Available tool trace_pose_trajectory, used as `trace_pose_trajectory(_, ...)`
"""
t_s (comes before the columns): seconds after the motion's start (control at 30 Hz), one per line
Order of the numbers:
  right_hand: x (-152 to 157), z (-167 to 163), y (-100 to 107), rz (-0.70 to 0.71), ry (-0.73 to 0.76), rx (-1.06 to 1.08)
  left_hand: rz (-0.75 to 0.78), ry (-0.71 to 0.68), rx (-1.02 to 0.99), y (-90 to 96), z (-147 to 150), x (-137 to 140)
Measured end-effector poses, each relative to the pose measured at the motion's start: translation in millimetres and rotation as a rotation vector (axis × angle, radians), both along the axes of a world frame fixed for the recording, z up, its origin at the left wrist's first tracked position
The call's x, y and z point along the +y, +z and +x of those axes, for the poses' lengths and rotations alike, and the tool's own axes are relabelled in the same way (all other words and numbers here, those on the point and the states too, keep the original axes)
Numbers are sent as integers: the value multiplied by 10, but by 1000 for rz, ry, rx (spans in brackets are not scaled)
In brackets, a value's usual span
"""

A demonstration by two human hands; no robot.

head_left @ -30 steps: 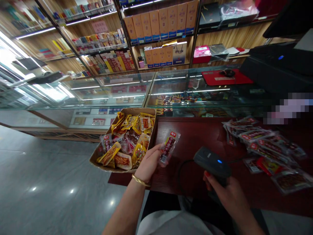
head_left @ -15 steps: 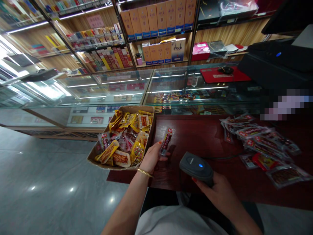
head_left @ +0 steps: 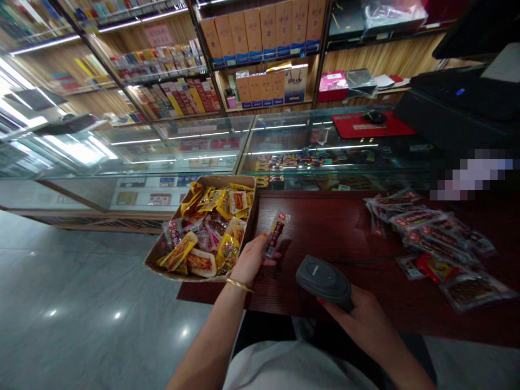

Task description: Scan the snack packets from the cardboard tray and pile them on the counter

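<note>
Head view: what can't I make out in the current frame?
Head view: the underside of the scanner, hidden by its own top and the right hand.
Head view: fine print on the held packet, too small and blurred.
Head view: the floor of the box, covered by packets.
Head view: the black machine's far end, cut off by the right edge.

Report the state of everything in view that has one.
Left hand: closed on a snack packet
Snack packet: held, apart from the scanner
Right hand: gripping the scanner
Scanner: held, top light not lit
Cardboard box: open, holding mixed packets
Loose packets: heaped on the counter
Mouse: resting on red pad
Black machine: blue light on
</note>
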State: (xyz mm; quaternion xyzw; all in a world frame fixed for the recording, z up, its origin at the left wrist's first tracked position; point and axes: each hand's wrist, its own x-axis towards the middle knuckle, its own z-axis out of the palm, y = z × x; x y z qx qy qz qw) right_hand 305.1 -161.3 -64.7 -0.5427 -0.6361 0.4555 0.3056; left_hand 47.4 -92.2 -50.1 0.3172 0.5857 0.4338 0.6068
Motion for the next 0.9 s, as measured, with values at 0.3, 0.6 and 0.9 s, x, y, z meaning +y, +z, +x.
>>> trace_pose_trajectory(0.3, -31, 56, 86, 48, -117, 53, 179, -207, 32, -93, 286, 156)
trace_pose_trajectory(0.6, -225, 457, -123, -2, -508, 146, 680, -552, 438, -24, 1618, 1002)
trace_pose_trajectory(0.9, -295, 602, -221, 9, -616, 225, 993, -738, 1072, 202, 2807, 1686)
